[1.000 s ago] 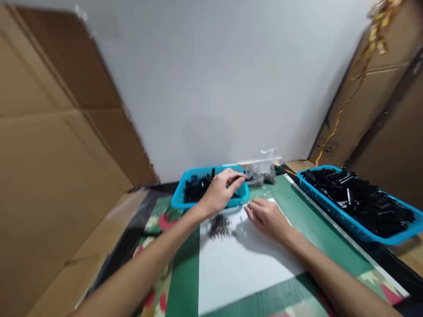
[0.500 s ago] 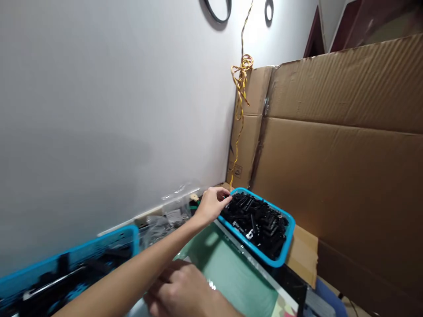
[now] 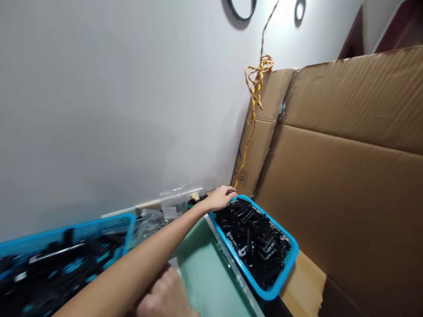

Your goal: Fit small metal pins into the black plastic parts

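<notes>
My left hand (image 3: 222, 197) is stretched over the far left corner of the right blue basket (image 3: 287, 268). Its fingers are slightly bent and a little apart, and I see nothing between them. That basket holds a heap of small black plastic pieces (image 3: 254, 235). My right hand (image 3: 167, 296) is low in the view, partly behind my left forearm. Its fingers are curled closed; whatever may be in them is hidden.
At the lower left, another blue basket (image 3: 130, 231) holds longer black parts (image 3: 66, 268). Clear plastic bags (image 3: 150, 224) lie between the baskets by the wall. A green mat (image 3: 208, 268) covers the table. Cardboard (image 3: 346, 207) stands at the right, and a yellow cord (image 3: 253, 127) hangs in the corner.
The view has swung right. My left hand has gone from the left basket to the right one, and the dark piece in its fingers no longer shows. My right hand stays closed.
</notes>
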{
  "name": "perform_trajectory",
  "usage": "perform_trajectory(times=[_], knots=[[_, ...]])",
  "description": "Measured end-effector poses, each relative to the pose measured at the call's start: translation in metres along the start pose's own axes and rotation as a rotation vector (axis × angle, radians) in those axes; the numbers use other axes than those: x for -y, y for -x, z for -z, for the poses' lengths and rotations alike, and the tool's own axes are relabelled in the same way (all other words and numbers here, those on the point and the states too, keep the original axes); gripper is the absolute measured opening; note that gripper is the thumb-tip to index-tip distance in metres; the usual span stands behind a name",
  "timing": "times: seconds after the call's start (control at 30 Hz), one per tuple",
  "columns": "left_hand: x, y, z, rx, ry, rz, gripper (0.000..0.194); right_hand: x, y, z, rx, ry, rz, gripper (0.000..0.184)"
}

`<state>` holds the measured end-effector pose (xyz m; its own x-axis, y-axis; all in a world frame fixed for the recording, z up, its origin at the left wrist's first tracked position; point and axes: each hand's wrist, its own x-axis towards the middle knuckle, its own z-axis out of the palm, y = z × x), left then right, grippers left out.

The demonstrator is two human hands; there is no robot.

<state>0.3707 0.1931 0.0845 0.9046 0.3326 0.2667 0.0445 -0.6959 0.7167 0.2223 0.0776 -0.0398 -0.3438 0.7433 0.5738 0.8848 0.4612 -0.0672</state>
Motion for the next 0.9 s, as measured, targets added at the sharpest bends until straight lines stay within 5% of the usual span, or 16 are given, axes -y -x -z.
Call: perform_trajectory(times=[0.17,0.33,0.47,0.67,0.77,0.9], knots=[[-0.016,0.089,0.069,0.067,-0.201,0.025,0.031,0.023,0.012,0.032,-0.091,-0.21,-0.133,0.027],[-0.011,0.194,0.141,-0.248,0.018,0.287,0.041,0.032,0.026,0.041,-0.224,-0.46,-0.212,0.038],[0.01,0.286,0.181,-0.506,-0.026,0.478,0.04,0.028,0.027,0.032,-0.23,-0.481,-0.245,0.019],[0.048,0.394,0.181,-0.375,-0.466,0.572,0.022,0.021,0.032,0.037,-0.321,-0.451,-0.317,0.032],[0.057,0.408,0.171,-0.368,-0.662,0.582,0.029,0.022,0.035,0.037,-0.315,-0.379,-0.338,0.037],[0.063,0.392,0.169,-0.324,-0.772,0.686,0.024,0.026,0.035,0.035,-0.328,-0.278,-0.328,0.041]])
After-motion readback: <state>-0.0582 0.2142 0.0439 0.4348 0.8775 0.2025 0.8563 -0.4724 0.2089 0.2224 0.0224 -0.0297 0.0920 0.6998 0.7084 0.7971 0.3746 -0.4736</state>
